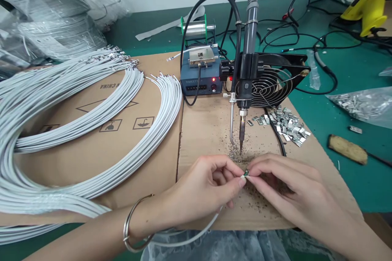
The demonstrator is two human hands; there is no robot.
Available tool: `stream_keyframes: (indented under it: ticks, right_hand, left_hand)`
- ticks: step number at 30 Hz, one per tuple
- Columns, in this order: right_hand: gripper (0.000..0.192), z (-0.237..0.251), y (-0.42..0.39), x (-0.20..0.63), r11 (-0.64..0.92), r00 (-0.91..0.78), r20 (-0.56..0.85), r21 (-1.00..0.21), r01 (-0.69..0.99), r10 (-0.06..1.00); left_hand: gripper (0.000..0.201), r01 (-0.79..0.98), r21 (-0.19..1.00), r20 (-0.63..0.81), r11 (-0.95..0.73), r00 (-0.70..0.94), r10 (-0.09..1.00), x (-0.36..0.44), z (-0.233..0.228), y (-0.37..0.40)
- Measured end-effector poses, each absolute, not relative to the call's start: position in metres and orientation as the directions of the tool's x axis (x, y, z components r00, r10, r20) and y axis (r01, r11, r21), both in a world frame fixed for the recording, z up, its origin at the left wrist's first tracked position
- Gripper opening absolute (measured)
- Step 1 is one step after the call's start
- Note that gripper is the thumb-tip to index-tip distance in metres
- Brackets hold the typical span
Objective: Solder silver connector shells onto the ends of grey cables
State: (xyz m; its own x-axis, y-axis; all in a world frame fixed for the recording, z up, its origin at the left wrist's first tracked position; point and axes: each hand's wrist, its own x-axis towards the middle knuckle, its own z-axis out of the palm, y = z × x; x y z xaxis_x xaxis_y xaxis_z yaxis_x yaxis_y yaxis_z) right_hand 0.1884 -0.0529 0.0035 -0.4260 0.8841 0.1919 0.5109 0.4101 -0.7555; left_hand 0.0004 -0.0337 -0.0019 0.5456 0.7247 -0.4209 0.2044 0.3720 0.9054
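Note:
My left hand (203,185) is closed in a pinch on the end of a white cable (211,223), which trails below the hand toward the left. My right hand (294,189) pinches a tiny connector (246,173) with a bit of green on it, against the cable end. The fingertips of both hands almost meet, so most of the joint is hidden. Just above them, the tip of a clamped soldering iron (241,130) points down, apart from the fingers. Beside it runs a thin metal solder feed tube (232,124).
Bundled white cables (147,163) curve across the cardboard (202,130) on the left. Behind stand a blue soldering controller (200,75), a solder spool (196,29) and a black fan (266,83). Metal connector shells (289,124) are piled right, near a tan sponge (347,149).

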Motion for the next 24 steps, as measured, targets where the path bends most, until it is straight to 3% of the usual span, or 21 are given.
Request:
stream_keyframes:
  ticks: [5,11,19,24]
  right_hand:
    - [0.012,0.0009,-0.0547,0.1859,0.440,-0.408,0.233,-0.716,0.542,0.883]
    - [0.015,-0.0029,-0.0561,0.1885,0.600,-0.475,0.367,-0.523,0.606,0.800]
    - [0.015,-0.0020,-0.0573,0.1908,0.587,-0.480,0.345,-0.565,0.580,0.807]
    - [0.015,-0.0009,-0.0581,0.1888,0.611,-0.484,0.373,-0.506,0.609,0.792]
  left_hand:
    - [0.018,0.189,0.900,-0.429,0.393,0.547,0.719,0.0006,-0.0034,-0.0344]
    - [0.021,0.145,0.876,-0.460,0.461,0.541,0.704,0.0013,-0.0012,-0.0335]
    - [0.020,0.143,0.878,-0.455,0.457,0.544,0.705,0.0010,-0.0002,-0.0342]
    - [0.019,0.132,0.870,-0.464,0.475,0.548,0.696,0.0013,0.0002,-0.0341]
